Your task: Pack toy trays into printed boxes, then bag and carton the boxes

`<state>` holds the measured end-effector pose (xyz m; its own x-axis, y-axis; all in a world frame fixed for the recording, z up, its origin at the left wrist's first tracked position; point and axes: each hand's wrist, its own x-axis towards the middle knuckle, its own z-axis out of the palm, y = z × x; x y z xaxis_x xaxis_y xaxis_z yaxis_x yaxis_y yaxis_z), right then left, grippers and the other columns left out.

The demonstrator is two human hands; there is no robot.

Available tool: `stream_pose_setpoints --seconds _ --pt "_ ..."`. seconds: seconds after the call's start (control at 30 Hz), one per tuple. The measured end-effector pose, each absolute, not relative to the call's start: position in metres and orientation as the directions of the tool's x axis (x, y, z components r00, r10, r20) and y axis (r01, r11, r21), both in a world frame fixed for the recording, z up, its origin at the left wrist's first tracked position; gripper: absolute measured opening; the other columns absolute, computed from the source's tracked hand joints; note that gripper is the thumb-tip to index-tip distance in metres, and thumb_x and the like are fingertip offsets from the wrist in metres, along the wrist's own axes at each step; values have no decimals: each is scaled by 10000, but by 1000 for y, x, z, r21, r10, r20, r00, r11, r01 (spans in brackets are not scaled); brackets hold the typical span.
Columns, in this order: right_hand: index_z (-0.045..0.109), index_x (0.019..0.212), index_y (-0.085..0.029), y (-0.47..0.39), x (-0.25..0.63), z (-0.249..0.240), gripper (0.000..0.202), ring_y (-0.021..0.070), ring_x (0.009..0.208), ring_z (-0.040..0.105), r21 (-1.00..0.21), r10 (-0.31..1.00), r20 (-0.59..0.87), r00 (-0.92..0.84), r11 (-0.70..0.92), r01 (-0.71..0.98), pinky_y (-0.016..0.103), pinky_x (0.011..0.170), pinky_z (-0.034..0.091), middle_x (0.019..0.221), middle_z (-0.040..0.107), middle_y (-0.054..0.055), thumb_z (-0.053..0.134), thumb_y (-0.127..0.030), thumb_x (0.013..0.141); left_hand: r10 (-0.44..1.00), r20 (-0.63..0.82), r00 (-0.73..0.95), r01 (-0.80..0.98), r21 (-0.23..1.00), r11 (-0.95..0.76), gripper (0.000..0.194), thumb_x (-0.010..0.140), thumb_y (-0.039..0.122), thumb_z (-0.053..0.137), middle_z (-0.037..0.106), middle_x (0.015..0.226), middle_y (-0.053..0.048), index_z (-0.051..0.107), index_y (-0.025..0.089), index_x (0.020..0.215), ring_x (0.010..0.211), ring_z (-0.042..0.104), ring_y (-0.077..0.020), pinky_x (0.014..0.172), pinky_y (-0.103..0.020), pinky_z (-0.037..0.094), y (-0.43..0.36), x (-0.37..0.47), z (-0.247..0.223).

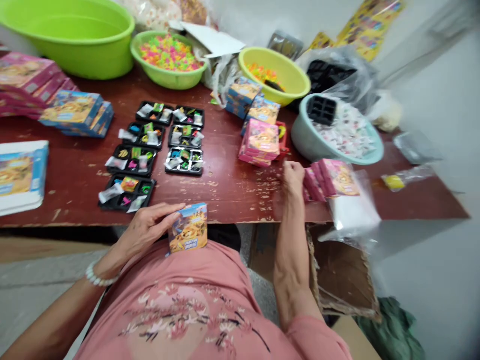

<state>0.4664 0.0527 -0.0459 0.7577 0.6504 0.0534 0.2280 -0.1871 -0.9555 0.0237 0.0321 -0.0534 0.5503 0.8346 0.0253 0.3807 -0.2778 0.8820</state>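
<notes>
My left hand [152, 222], with a beaded bracelet at its wrist, holds a small blue cardboard box [189, 228] against my lap at the table's front edge. The box's printed yellow and brown picture faces up. My right hand [293, 176] is closed low over the table; whatever its fingers hold, if anything, is hidden. It lies between a stack of pink boxes [260, 141] and a leaning row of pink boxes [330, 178]. Just beyond it is a red basket [284, 135], partly covered by the pink stack.
Black trays [137, 160] with small colourful pieces and white packets stand left of centre. Behind are a green bowl [168, 77], a yellow bowl [290, 92] and a light-blue basin [305, 135]. Blue boxes [73, 111] stand at left. An open carton [345, 272] sits below the edge.
</notes>
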Motion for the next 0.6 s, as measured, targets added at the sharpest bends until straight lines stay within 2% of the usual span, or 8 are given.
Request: stream_pose_setpoints --seconds 0.07,0.13,0.2,0.3,0.37,0.47,0.6 --pt "548 762 -226 29 432 -41 237 84 535 501 -981 695 19 718 -126 147 202 515 479 645 552 -71 703 -392 830 826 80 558 350 880 -321 330 1026 427 645 792 1259 -73 787 272 1281 1060 765 -217 903 -313 618 29 24 -49" --pt "611 840 -220 2 384 -36 277 78 558 546 -999 829 -1 559 -23 34 198 526 497 713 623 -53 790 -426 789 814 165 557 309 869 -387 297 1026 355 653 798 1224 -88 790 255 1270 1036 762 -202 892 -307 612 26 25 -45" --pt "662 915 -220 -21 330 -31 288 88 572 577 -999 928 -38 370 -26 -37 208 531 509 739 669 -36 820 -430 798 797 255 547 282 841 -463 265 1021 269 652 804 1164 -94 795 234 1242 1004 757 -184 872 -297 608 23 28 -41" --pt "683 1082 -236 -39 264 -29 324 110 612 612 -997 984 -52 169 -41 -71 224 546 510 753 693 -31 804 -416 842 748 404 526 261 761 -594 209 999 166 659 793 1069 -84 790 205 1156 964 744 -164 854 -286 604 17 32 -34" --pt "656 1095 -243 -41 238 -33 315 115 645 625 -998 987 -21 157 -12 -54 236 583 513 783 699 -31 795 -394 856 703 494 511 262 690 -675 154 984 135 667 775 1002 -70 763 190 1091 907 733 -154 820 -276 602 13 33 -31" --pt "587 978 -250 -42 225 -37 261 106 625 591 -1000 980 0 201 0 -1 237 576 474 769 658 -48 784 -374 860 641 581 501 273 597 -755 106 983 117 662 746 947 -48 698 189 1051 868 715 -146 798 -264 598 7 33 -30" --pt "505 867 -254 -48 223 -36 291 91 566 507 -997 974 -9 225 -27 76 230 543 411 692 559 -80 773 -365 848 572 569 591 300 504 -810 284 1015 107 562 723 1070 -74 642 199 1272 959 715 -170 841 -282 608 -3 31 -32"
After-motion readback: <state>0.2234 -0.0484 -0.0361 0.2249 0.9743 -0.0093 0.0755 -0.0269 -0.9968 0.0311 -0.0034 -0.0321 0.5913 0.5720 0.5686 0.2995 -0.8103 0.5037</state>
